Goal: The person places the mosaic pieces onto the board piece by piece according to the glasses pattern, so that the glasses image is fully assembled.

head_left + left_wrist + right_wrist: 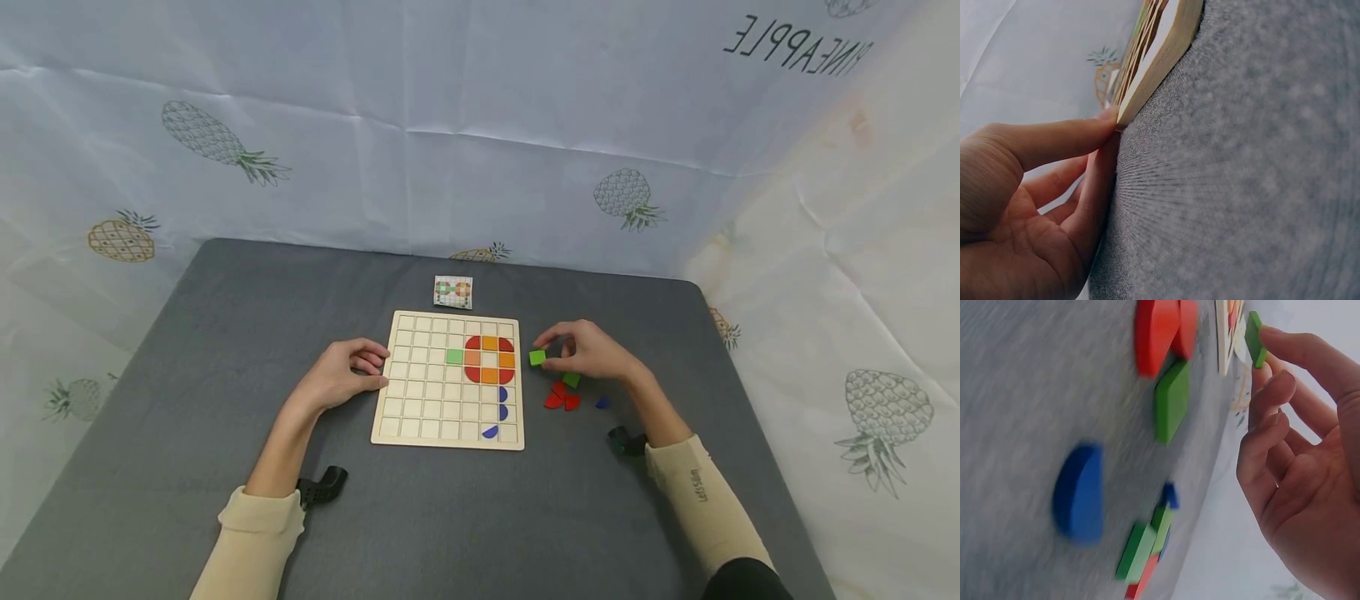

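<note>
nearest in my right-wrist view, the right grip (pixel 1310 475) pinches a green square (pixel 1255 339), closed on it just right of the wooden board (pixel 420 389); i see the left grip (pixel 339 372), loosely parted, touching the board's left edge.

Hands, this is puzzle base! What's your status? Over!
Left hand touching the board at its left edge. Right hand pinching green square, right of the board. Board partly filled. Red pieces nearby, not between green square and board.
</note>
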A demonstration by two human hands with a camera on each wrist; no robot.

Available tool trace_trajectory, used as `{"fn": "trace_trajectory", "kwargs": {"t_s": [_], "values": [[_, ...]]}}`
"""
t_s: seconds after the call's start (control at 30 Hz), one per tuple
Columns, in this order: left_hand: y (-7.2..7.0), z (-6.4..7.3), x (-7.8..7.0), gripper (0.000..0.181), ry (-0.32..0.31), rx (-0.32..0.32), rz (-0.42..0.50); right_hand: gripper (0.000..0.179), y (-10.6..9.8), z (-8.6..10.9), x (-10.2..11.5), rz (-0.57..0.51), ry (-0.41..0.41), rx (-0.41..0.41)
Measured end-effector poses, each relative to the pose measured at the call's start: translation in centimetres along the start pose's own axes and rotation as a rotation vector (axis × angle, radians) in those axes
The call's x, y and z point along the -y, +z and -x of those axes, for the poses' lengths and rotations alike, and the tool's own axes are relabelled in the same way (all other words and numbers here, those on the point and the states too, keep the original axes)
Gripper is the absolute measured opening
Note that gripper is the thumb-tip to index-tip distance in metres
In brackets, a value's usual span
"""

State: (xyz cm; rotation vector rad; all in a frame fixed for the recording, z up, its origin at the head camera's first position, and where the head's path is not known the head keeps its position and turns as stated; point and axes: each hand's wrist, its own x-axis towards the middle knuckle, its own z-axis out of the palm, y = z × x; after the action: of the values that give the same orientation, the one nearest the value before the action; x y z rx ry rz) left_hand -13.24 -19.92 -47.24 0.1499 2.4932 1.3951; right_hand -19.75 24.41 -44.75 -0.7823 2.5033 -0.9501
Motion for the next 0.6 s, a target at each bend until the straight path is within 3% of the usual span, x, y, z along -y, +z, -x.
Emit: {"fn": "trace_trajectory", "kwargs": {"t_s": [0.6], "values": [[0.0,-0.1,0.2,0.044,0.01,-0.004,0.0,0.028,3.4,-4.6,4.9,-0.05,-0.126,-0.037]]}}
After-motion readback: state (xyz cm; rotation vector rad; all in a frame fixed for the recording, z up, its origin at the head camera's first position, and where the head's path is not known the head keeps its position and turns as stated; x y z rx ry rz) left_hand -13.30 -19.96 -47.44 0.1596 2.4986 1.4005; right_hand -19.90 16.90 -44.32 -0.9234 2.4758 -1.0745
